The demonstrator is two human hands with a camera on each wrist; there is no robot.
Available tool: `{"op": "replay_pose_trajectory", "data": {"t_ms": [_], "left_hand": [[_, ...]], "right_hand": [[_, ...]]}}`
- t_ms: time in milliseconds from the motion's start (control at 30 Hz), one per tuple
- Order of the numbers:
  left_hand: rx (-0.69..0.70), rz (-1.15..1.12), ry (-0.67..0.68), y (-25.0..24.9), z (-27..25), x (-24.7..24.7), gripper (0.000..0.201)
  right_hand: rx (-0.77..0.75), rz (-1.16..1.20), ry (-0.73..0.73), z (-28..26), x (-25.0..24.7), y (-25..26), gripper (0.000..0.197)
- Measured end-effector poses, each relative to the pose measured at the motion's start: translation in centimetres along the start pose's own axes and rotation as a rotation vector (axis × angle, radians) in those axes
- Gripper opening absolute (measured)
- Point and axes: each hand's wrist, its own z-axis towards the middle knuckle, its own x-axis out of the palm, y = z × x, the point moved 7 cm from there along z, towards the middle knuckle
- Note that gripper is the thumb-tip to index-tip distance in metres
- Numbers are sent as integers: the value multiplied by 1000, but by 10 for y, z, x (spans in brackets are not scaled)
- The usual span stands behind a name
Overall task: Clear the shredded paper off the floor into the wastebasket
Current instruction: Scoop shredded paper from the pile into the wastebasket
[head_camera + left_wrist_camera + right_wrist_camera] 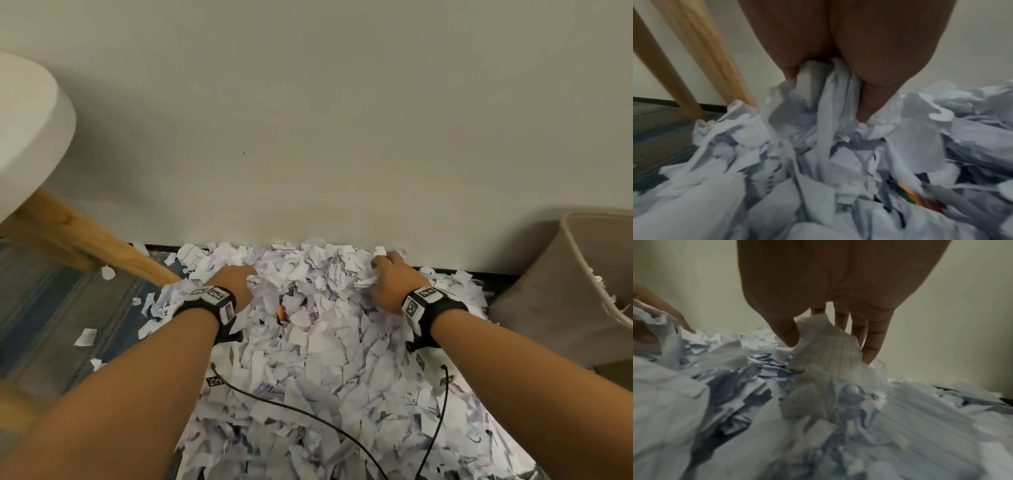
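Fingers of my left hand (239,279) clench shredded paper (308,342); my right hand (388,277) pinches a lined scrap, both at twelve o'clock by the wall. Nearly everything remains heaped here (wastebasket (582,291) waits at three o'clock, holding few scraps).

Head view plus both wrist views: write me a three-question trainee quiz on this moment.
1. True or false: the wastebasket stands on the person's left.
2. What does the left hand grip? A) a cable B) shredded paper C) the wooden leg
3. Fill in: the right hand digs into the pile beside the ____.

Key: 1 false; 2 B; 3 wall.
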Motion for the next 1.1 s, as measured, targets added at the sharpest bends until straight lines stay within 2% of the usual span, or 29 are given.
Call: {"op": "replay_pose_trajectory", "data": {"t_ms": [67, 133, 233, 367, 467, 567, 667, 733, 800, 900, 967, 1033, 1100], "left_hand": [[-66, 80, -35, 16, -5, -3, 48], [-158, 148, -35, 36, -11, -1, 69], [-262, 95, 70, 61, -16, 16, 107], [-252, -61, 243, 66, -29, 39, 128], [-207, -47, 339, 57, -38, 54, 135], [-167, 16, 365, 49, -39, 59, 127], [-78, -16, 331, 34, -36, 50, 93], [-40, 3, 252, 25, -32, 38, 66], [-27, 11, 185, 17, -29, 29, 54], [-15, -88, 115, 6, -27, 21, 55], [-8, -142, 85, 0, -25, 20, 67], [4, -216, 161, -3, -24, 29, 91], [18, -249, 282, -6, -27, 43, 113]], "right_hand": [[-40, 45, -54, 0, 3, 14, 74], [-102, 28, -37, -2, 14, 33, 88], [-172, -62, 156, -9, 44, 60, 106], [-291, -275, 384, -35, 88, 77, 122], [-321, -423, 429, -45, 104, 77, 127], [-328, -501, 346, -37, 91, 76, 110], [-297, -439, 291, -24, 73, 69, 88], [-267, -343, 252, -17, 65, 62, 74], [-246, -255, 190, -11, 52, 58, 52], [-206, -176, 151, -3, 35, 51, 42], [-187, -96, 112, 2, 22, 47, 39], [-171, -27, 103, 1, 16, 40, 41], [-172, 2, 180, -9, 20, 37, 56]]}}
